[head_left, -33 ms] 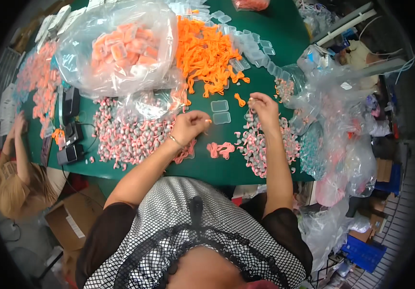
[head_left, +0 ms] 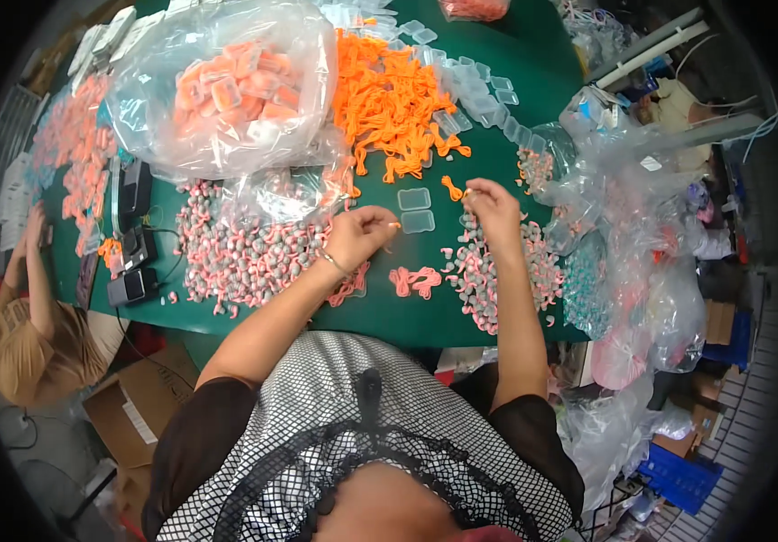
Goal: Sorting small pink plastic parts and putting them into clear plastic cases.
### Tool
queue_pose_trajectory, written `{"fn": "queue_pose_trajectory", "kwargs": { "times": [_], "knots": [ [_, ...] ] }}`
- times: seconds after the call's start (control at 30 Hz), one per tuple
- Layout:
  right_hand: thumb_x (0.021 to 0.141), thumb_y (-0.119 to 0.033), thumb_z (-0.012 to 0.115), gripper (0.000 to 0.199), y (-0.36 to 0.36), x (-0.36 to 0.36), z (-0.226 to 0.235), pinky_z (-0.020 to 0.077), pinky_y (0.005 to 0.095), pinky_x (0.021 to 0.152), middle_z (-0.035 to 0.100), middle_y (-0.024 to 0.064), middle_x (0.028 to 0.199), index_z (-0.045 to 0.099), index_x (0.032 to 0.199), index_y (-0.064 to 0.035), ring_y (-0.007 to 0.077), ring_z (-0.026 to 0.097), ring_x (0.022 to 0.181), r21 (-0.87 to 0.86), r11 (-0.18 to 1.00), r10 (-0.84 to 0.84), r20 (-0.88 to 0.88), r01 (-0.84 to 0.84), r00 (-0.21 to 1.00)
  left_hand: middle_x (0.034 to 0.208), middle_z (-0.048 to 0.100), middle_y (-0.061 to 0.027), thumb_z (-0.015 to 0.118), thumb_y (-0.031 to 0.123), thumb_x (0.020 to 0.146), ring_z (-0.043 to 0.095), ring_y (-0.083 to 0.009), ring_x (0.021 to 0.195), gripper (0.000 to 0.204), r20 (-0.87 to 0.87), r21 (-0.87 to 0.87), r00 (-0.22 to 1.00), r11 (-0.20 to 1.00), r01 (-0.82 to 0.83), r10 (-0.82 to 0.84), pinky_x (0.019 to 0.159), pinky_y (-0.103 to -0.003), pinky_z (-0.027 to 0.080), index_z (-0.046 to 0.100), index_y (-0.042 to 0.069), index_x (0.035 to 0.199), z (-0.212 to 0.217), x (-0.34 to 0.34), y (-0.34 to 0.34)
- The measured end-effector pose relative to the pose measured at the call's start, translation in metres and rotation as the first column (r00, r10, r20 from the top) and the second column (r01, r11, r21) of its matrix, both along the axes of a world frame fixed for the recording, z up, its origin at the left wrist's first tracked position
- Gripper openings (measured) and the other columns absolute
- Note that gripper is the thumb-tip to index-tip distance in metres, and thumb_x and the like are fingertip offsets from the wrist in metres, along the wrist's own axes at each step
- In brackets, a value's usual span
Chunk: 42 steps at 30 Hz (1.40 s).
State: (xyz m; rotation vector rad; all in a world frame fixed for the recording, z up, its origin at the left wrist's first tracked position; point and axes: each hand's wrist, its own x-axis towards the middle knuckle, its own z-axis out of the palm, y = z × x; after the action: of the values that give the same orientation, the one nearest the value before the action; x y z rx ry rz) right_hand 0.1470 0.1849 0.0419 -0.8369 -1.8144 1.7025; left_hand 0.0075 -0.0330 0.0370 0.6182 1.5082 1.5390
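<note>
My left hand (head_left: 362, 239) is closed in a pinch just left of an open clear plastic case (head_left: 417, 221). A tiny pale piece seems to sit at its fingertips, too small to name. My right hand (head_left: 495, 212) also pinches, its fingertips beside a small orange cord bundle (head_left: 451, 188); what they hold is hidden. Under my right wrist spreads a pile of small pink-and-grey curved pieces (head_left: 481, 294). A larger pile of the same pieces (head_left: 249, 257) lies left of my left hand. Folded pink cords (head_left: 414, 282) rest between my forearms.
Beyond my hands lie a heap of orange cords (head_left: 384, 104), loose clear cases (head_left: 475, 86) and a big clear bag (head_left: 217, 149) of orange-filled cases. Black devices (head_left: 133, 287) with cables stand at left, near another person's arm (head_left: 38, 271). Plastic bags (head_left: 646, 298) crowd the right.
My right fingertips have shifted slightly left, closer to the small orange cord bundle. My left hand stays in nearly the same place.
</note>
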Motion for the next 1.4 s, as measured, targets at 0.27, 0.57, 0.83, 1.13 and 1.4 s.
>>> {"fn": "queue_pose_trajectory", "kwargs": {
  "times": [0.27, 0.57, 0.83, 1.13, 1.4],
  "knots": [
    [0.079, -0.009, 0.065, 0.011, -0.072, 0.004, -0.013, 0.0464, 0.0356, 0.066, 0.063, 0.0088, 0.084, 0.063, 0.090, -0.0052, 0.0235, 0.062, 0.071, 0.606, 0.773, 0.037, 0.250, -0.187, 0.967, 0.075, 0.063, -0.0084, 0.070, 0.011, 0.077, 0.061, -0.0204, 0.061, 0.013, -0.736, -0.089, 0.677, 0.992, -0.094, -0.002, 0.058, -0.030, 0.049, 0.067, 0.006, 0.088, -0.018, 0.011, 0.022],
    [0.073, -0.011, 0.068, 0.015, -0.081, 0.002, -0.032, 0.0325, 0.0427, 0.086, 0.057, 0.0021, 0.090, 0.066, 0.087, -0.0127, 0.0234, 0.052, 0.094, 0.852, 0.488, -0.164, 0.299, -0.186, 0.940, 0.083, 0.059, -0.0092, 0.067, 0.012, 0.073, 0.058, -0.0290, 0.082, 0.009, -0.872, -0.093, 0.488, 0.991, -0.100, -0.033, 0.070, -0.039, 0.048, 0.066, 0.008, 0.081, -0.036, 0.023, 0.035],
    [0.076, -0.018, 0.067, 0.018, -0.052, 0.000, -0.031, 0.0324, 0.0440, 0.087, 0.058, 0.0030, 0.098, 0.065, 0.093, -0.0129, 0.0240, 0.052, 0.098, 0.816, 0.549, -0.137, 0.300, -0.180, 0.944, 0.087, 0.056, -0.0082, 0.070, 0.015, 0.071, 0.057, -0.0284, 0.083, 0.016, -0.883, -0.089, 0.467, 0.993, -0.079, -0.042, 0.071, -0.039, 0.047, 0.065, 0.009, 0.084, -0.028, 0.021, 0.031],
    [0.073, -0.014, 0.070, 0.025, -0.009, -0.017, -0.038, 0.0340, 0.0424, 0.085, 0.060, 0.0024, 0.096, 0.064, 0.098, -0.0138, 0.0236, 0.055, 0.095, 0.852, 0.433, -0.324, 0.451, -0.293, 0.832, 0.094, 0.054, -0.0077, 0.073, 0.019, 0.068, 0.055, -0.0279, 0.091, 0.029, -0.888, -0.171, 0.436, 0.985, -0.019, -0.145, 0.075, -0.039, 0.045, 0.062, 0.009, 0.093, -0.029, 0.018, 0.030],
    [0.072, -0.011, 0.070, 0.016, -0.033, -0.006, -0.023, 0.0395, 0.0388, 0.078, 0.062, 0.0025, 0.086, 0.062, 0.086, -0.0107, 0.0237, 0.057, 0.088, 0.632, 0.714, 0.105, 0.330, -0.302, 0.938, 0.096, 0.056, -0.0088, 0.074, 0.017, 0.067, 0.056, -0.0290, 0.093, 0.055, -0.859, -0.188, 0.495, 0.979, -0.075, -0.128, 0.075, -0.040, 0.044, 0.049, 0.011, 0.116, -0.019, 0.019, 0.028]
  ]
}}
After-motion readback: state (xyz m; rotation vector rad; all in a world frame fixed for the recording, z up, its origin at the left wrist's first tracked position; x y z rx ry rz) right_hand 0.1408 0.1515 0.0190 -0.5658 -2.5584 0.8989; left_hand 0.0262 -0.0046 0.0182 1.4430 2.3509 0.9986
